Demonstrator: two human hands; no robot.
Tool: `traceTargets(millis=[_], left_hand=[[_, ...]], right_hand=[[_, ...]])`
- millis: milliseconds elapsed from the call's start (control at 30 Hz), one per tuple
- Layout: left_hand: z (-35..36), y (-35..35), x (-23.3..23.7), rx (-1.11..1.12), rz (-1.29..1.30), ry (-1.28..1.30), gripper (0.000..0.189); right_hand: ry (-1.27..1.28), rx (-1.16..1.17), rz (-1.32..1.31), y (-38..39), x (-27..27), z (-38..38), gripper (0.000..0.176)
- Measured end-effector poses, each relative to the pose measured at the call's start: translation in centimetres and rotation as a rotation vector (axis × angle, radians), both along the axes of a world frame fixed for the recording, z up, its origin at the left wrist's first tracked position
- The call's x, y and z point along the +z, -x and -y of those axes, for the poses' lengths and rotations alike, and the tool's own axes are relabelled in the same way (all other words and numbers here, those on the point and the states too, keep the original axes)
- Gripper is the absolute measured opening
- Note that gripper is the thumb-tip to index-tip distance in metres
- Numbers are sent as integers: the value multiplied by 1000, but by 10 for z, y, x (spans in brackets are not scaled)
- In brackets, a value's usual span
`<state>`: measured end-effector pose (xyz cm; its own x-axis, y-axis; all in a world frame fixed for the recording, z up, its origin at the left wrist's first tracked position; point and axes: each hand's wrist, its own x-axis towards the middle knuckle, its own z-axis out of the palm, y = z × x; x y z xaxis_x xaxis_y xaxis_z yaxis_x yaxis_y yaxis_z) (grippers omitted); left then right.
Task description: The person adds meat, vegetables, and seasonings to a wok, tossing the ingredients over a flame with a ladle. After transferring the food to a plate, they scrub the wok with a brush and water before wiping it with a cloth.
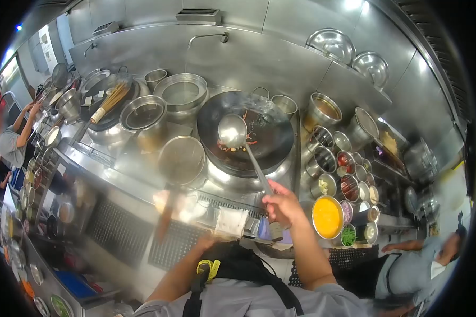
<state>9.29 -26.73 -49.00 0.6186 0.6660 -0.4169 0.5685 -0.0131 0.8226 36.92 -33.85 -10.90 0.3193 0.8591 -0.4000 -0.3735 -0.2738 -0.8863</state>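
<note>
My right hand (283, 205) is closed around the long handle of a metal ladle (232, 131). The ladle's bowl is in a black wok (275, 140), over bits of orange and pale food (228, 148) and some oil. My left hand (206, 242) is low by my waist, its fingers blurred and partly hidden. A white folded cloth (231, 222) lies just in front of it on the counter edge. Left of the wok sits a round mesh strainer (181, 160), with a blurred brown handle (167, 214) below it.
Pots of sauces, chopped greens (348, 235) and a yellow liquid (327, 217) crowd the right side. A bamboo brush (111, 101) rests in a second wok at left. Behind stand strainer pots (181, 90). One person (418, 269) is at right, others (10, 140) far left.
</note>
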Motion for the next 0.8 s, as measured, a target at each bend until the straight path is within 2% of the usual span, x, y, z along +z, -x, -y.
traceTargets(millis=[67, 100, 200, 233, 333, 367, 500, 600, 667, 733, 800], left_hand=[[-1, 12, -10, -41, -27, -202, 33], [-4, 18, -19, -59, -40, -305, 31], [-11, 35, -35, -66, 156, -314, 22], [-13, 44, -32, -92, 230, -285, 17], [-29, 59, -27, -223, 305, -152, 18], [-32, 60, -17, -309, 183, -229, 23], [-33, 62, -4, -404, 129, -263, 26], [-33, 58, 15, -443, 50, -199, 27], [-31, 50, 25, -419, 37, -222, 31], [-31, 51, 54, -402, 19, -149, 34], [-26, 50, 21, -315, 101, -122, 38]], right_hand=[[48, -40, -22, -23, -7, -14, 78], [9, -35, 99, -26, -9, -21, 79], [-8, -139, 373, -38, -34, -45, 79], [28, -169, 386, -34, -37, -47, 78], [115, -160, 395, 12, -23, -34, 75], [135, -89, 437, 30, -11, -24, 73], [52, -20, 311, 73, 8, 16, 73], [164, 43, 326, 51, 22, 12, 73], [261, 117, 690, 32, 30, -9, 68], [169, -33, 852, -7, -2, -31, 69], [165, -185, 894, -23, -10, -48, 70]])
